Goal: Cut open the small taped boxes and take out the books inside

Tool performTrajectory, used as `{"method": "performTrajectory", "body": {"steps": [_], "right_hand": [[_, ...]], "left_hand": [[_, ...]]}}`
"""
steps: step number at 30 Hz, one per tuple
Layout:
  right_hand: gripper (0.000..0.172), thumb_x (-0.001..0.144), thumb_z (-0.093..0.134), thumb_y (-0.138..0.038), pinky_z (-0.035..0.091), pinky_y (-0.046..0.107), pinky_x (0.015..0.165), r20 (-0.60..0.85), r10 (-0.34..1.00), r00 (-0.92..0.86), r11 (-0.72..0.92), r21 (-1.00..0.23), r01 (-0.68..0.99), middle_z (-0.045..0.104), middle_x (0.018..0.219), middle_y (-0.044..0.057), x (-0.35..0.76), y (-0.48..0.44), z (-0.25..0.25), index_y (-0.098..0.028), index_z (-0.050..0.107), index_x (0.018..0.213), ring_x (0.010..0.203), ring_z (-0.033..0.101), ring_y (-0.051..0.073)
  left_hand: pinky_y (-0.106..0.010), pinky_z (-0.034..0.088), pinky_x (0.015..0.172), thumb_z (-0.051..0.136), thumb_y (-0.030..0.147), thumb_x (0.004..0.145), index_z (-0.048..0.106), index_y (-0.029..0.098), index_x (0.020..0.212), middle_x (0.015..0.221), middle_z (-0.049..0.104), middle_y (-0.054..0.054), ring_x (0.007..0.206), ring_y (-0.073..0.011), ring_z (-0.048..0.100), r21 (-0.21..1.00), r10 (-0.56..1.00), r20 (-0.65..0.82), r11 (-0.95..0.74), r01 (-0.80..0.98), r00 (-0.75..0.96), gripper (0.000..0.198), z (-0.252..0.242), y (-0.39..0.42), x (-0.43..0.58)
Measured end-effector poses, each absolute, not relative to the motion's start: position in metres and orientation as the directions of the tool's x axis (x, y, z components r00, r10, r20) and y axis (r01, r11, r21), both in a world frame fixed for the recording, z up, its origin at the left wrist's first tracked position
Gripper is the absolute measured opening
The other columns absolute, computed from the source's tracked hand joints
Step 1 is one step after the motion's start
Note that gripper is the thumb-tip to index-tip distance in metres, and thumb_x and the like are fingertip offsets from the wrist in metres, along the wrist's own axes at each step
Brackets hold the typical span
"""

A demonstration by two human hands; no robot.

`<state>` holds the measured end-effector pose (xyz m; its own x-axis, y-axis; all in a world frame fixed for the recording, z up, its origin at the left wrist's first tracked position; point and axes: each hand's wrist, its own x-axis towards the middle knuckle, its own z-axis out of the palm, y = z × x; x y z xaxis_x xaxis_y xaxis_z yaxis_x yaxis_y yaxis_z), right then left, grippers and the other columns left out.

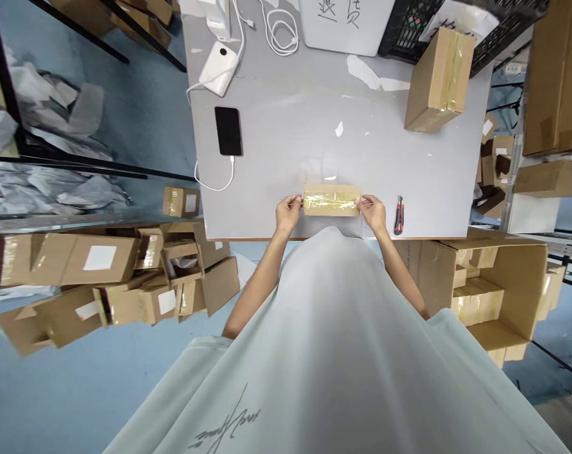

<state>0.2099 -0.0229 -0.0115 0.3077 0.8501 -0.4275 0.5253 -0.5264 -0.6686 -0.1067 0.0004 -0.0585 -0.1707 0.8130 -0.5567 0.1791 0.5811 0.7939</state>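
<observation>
A small cardboard box (332, 211) with shiny yellowish tape along its top lies near the table's front edge, in front of my body. At its left end my left hand (288, 213) is closed, thumb and fingers pinching at the box's end. My right hand (373, 211) grips the opposite end, its thumb over the taped top corner. A red and black utility knife (399, 215) lies on the table just right of my right hand, touched by neither hand.
On the grey table (286, 126) are a black phone (228, 131) on a white cable, a white power bank (218, 68), a taped carton (439, 79) and a black crate (408, 34). An open large carton (522, 284) holding boxes stands right; cardboard boxes (101, 258) pile up left.
</observation>
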Motion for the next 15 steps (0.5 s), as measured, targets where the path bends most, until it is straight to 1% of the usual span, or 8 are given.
{"method": "performTrajectory", "body": {"steps": [3,5,7,9,12,13,15], "right_hand": [[0.044,0.094,0.079,-0.058,0.064,0.047,0.109,-0.451,0.833,0.321,-0.552,-0.645,0.528,0.088,0.109,0.011,0.214,-0.025,-0.014,-0.022,0.084,0.118,0.101,0.082,0.029],[0.045,0.094,0.077,-0.059,0.062,0.050,0.111,-0.455,0.821,0.345,-0.571,-0.650,0.501,0.087,0.108,0.012,0.221,-0.026,-0.015,-0.020,0.084,0.115,0.107,0.082,0.032],[0.044,0.094,0.077,-0.058,0.062,0.052,0.113,-0.446,0.812,0.376,-0.582,-0.660,0.474,0.087,0.108,0.014,0.232,-0.026,-0.014,-0.019,0.084,0.114,0.110,0.081,0.034],[0.042,0.094,0.077,-0.054,0.061,0.054,0.115,-0.411,0.812,0.414,-0.579,-0.658,0.481,0.086,0.115,0.016,0.243,-0.027,-0.011,-0.019,0.083,0.116,0.111,0.081,0.034],[0.042,0.097,0.072,-0.049,0.057,0.059,0.121,-0.328,0.824,0.462,-0.556,-0.621,0.552,0.079,0.136,0.023,0.253,-0.031,0.000,-0.017,0.081,0.122,0.120,0.078,0.036],[0.043,0.099,0.069,-0.049,0.057,0.060,0.121,-0.307,0.833,0.460,-0.542,-0.618,0.569,0.077,0.140,0.025,0.254,-0.033,0.006,-0.016,0.081,0.123,0.123,0.077,0.037],[0.048,0.103,0.064,-0.054,0.059,0.060,0.119,-0.300,0.859,0.414,-0.501,-0.657,0.564,0.076,0.143,0.025,0.250,-0.036,0.018,-0.016,0.082,0.126,0.125,0.076,0.038]], "left_hand": [[-0.041,0.065,0.103,0.071,0.046,0.102,0.081,0.016,0.121,0.121,0.084,-0.014,0.107,-0.0278,0.082,0.771,0.788,-0.594,0.615,0.169,-0.161,0.037,-0.060,-0.002,-0.108],[-0.042,0.064,0.104,0.071,0.046,0.103,0.080,0.016,0.123,0.125,0.083,-0.016,0.109,-0.0285,0.082,0.744,0.762,-0.632,0.648,0.163,-0.141,0.038,-0.062,-0.003,-0.107],[-0.044,0.064,0.105,0.071,0.047,0.102,0.080,0.017,0.124,0.128,0.082,-0.016,0.113,-0.0296,0.081,0.721,0.739,-0.664,0.673,0.162,-0.116,0.038,-0.063,-0.004,-0.103],[-0.046,0.064,0.107,0.073,0.048,0.100,0.080,0.018,0.123,0.130,0.082,-0.015,0.119,-0.0308,0.080,0.716,0.733,-0.673,0.678,0.165,-0.095,0.037,-0.063,-0.006,-0.096],[-0.046,0.064,0.109,0.075,0.049,0.099,0.081,0.020,0.124,0.133,0.082,-0.014,0.129,-0.0323,0.077,0.729,0.740,-0.672,0.668,0.147,-0.035,0.039,-0.058,-0.008,-0.079],[-0.046,0.065,0.109,0.075,0.049,0.100,0.081,0.020,0.126,0.134,0.082,-0.014,0.131,-0.0326,0.076,0.738,0.745,-0.667,0.663,0.129,-0.007,0.040,-0.055,-0.009,-0.073],[-0.045,0.066,0.107,0.075,0.050,0.101,0.080,0.019,0.129,0.136,0.082,-0.014,0.133,-0.0327,0.075,0.756,0.756,-0.653,0.648,0.088,0.045,0.041,-0.048,-0.008,-0.063]]}}
